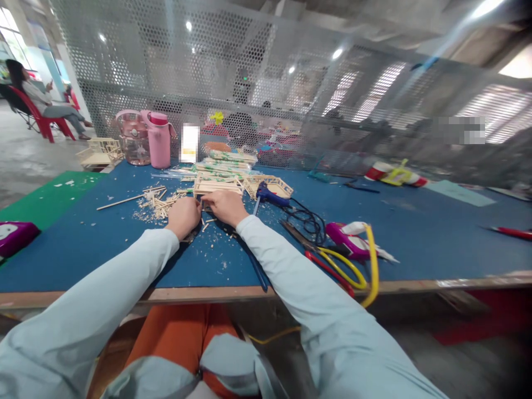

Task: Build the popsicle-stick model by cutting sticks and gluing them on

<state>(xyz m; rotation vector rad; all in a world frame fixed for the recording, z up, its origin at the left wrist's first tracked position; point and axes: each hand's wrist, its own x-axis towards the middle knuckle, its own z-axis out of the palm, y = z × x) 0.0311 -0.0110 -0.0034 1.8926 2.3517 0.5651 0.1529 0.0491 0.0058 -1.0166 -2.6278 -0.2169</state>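
Note:
A small model built of wooden sticks point(218, 184) stands on the blue table in front of me. At its front left corner my right hand point(228, 207) has its fingers closed in a pinch on the frame. Close beside it is my left hand point(184, 216), fingers curled together and their tips almost meeting the right ones; whatever is between them is too small to make out. A second stick-built piece point(272, 187), tray-like, lies right of the model. The blue glue gun point(274, 197) rests against it. Cut stick bits point(162, 205) are heaped by my left hand.
Scissors with yellow handles point(341, 266), red-handled pliers point(330, 271) and a purple-and-white glue gun point(353, 241) lie right of my forearm. Behind are bagged sticks point(226, 163), a pink bottle point(159, 141) and a perforated metal screen point(199, 72). A person point(37, 97) sits far left.

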